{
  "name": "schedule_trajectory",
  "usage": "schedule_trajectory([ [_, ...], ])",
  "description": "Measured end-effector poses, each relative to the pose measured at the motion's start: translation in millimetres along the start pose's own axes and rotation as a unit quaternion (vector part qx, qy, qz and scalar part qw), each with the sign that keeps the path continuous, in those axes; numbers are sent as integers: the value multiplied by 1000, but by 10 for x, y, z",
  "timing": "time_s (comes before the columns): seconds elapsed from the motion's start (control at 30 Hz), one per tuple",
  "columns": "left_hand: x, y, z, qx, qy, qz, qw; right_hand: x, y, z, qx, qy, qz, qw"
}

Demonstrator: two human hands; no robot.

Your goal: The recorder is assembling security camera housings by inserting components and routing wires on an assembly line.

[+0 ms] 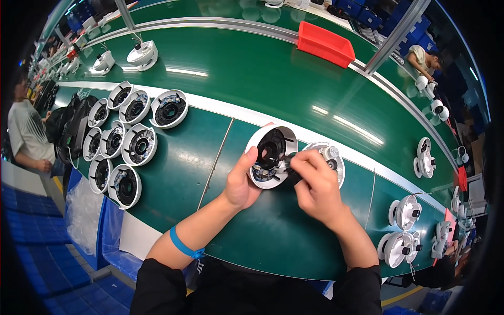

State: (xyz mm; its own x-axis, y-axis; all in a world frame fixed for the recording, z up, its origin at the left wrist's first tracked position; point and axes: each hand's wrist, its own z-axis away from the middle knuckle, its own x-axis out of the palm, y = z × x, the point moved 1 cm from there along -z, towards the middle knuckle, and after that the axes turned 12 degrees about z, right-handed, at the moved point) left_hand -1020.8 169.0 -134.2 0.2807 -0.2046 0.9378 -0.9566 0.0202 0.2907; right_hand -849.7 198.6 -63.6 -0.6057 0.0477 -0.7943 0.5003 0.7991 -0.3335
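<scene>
My left hand (242,181) is wrapped round a round white camera housing (286,134), tilted so its open side faces me. Inside the shell sit a black ring-shaped part and a bit of circuit board (262,173). At the shell's right rim, the fingers of my right hand (317,184) are pinched on a small black part (292,176), mostly hidden by the fingers. Just behind that hand lies another white round assembly (338,165), with a small white geared piece (329,153) on top.
Several open white housings (139,144) stand grouped at the left on the green table (173,173). White camera assemblies (401,249) rest at the right. Beyond a pale rail runs a green conveyor belt (236,68), with a red bin (325,44) at its far side. Other people work nearby.
</scene>
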Motion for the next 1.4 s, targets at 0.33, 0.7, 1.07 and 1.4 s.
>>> schedule_trajectory([
  [0.33, -8, -189, 2, -19, -29, -72, 997, -60, 30, 131, -99, -73, 64, 990],
  [0.7, -41, -277, 48, -8, -50, -87, 995, 38, 66, 300, -161, -30, 180, 970],
  [1.07, 119, -296, -49, -9, -39, -110, 993, -117, 95, 227, -182, -20, 208, 961],
  [1.4, 127, -284, -37, 5, -70, -265, 962, -46, 113, 263, -173, -28, 213, 961],
])
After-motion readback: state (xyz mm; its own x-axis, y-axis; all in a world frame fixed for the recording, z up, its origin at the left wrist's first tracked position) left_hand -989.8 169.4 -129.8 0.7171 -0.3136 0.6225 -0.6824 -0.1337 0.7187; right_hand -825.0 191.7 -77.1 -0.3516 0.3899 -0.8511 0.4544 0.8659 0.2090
